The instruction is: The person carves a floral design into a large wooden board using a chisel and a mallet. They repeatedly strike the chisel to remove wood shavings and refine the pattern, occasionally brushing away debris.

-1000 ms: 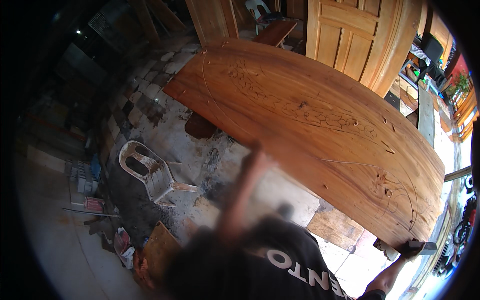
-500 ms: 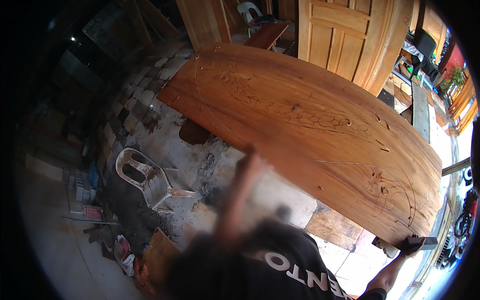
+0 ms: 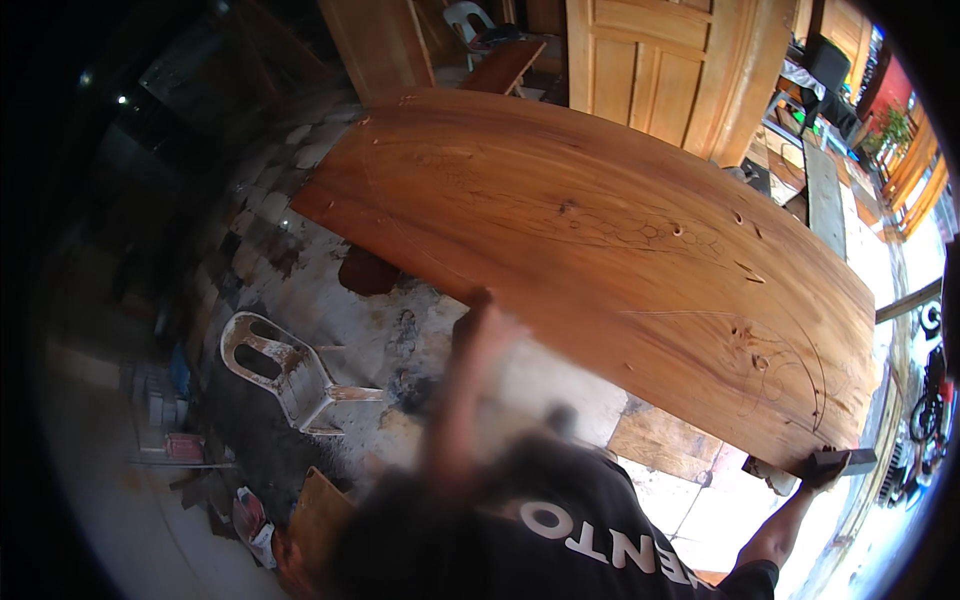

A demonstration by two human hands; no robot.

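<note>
A large reddish-brown wooden board (image 3: 480,230) with pencilled scroll and leaf outlines and a few knots lies across the view. At its near right corner, my right hand (image 3: 826,474) grips a dark grey rectangular block (image 3: 850,462), whose kind I cannot make out. The block sits against the end of the board, partly past its edge. My left hand (image 3: 492,328) is blurred at the board's near long edge, close to the middle. Its fingers are too smeared to read, and whether it touches the wood is unclear.
A stained white plastic chair (image 3: 285,370) lies on the floor to the left. Behind the board stand a panelled wooden door (image 3: 640,65), a reddish bench (image 3: 505,68) and another chair (image 3: 467,25). Cables and tools (image 3: 920,420) crowd the far right.
The whole view has shifted, so the board appears farther left and its pencil lines look fainter. My right hand and the block have moved slightly up in view, still at the same corner.
</note>
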